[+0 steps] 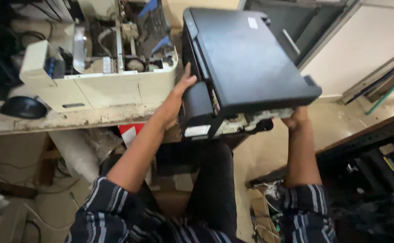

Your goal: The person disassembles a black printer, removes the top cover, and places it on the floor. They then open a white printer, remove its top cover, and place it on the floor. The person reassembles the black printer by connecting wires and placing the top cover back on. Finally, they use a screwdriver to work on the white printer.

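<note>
A black printer (246, 63) is tilted in the air above my lap, its flat lid facing up and its open underside edge toward me. My left hand (181, 90) presses flat against the printer's left side, fingers spread upward. My right hand (296, 118) grips the printer's lower right edge from beneath. Both forearms reach up from striped sleeves.
A white, opened printer (107, 85) with exposed parts sits on a worn workbench (70, 120) at the left, with a black mouse (23, 107) beside it. Cables and plastic lie under the bench. A dark shelf (372, 135) with clutter stands at the right.
</note>
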